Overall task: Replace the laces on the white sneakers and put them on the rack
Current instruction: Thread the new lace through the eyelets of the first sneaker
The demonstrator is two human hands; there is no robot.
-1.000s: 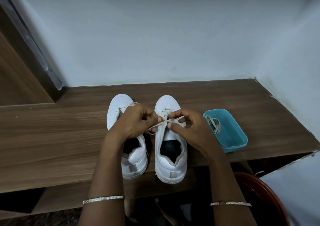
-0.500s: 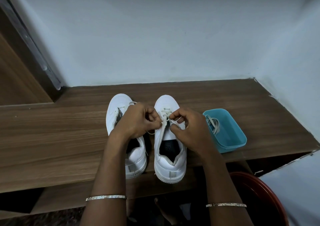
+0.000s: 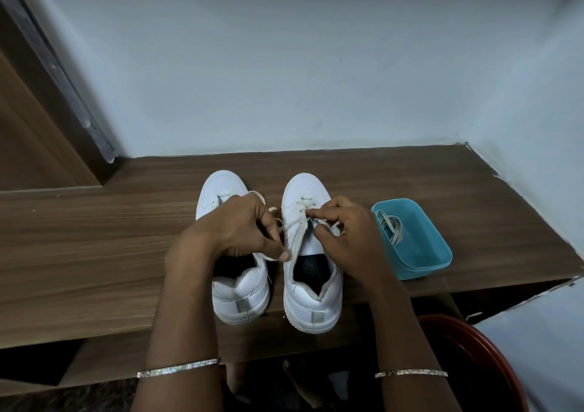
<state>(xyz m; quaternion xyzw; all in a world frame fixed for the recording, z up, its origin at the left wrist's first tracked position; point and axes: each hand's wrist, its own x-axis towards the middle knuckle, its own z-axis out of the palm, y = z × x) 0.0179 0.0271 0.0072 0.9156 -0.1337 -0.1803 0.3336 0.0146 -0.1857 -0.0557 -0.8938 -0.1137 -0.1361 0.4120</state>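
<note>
Two white sneakers stand side by side on the wooden shelf (image 3: 94, 253), toes toward the wall. My left hand (image 3: 240, 231) lies over the left sneaker (image 3: 243, 297) and pinches a strand of the off-white lace (image 3: 289, 226) pulled out from the right sneaker (image 3: 311, 304). My right hand (image 3: 344, 237) is over the right sneaker's eyelets, its thumb and forefinger pinching the lace near the tongue. The upper eyelets of the right sneaker look unlaced; only the crossings near the toe remain threaded.
A teal plastic tub (image 3: 420, 263) stands to the right of the sneakers with a coiled grey lace (image 3: 390, 226) inside. A red round basin (image 3: 480, 358) sits below at the lower right. Walls close off the back and right; a wooden door frame (image 3: 57, 73) rises at the left.
My left hand has drawn the lace strand down and toward me, away from the eyelets. My right hand has shifted slightly forward onto the lacing.
</note>
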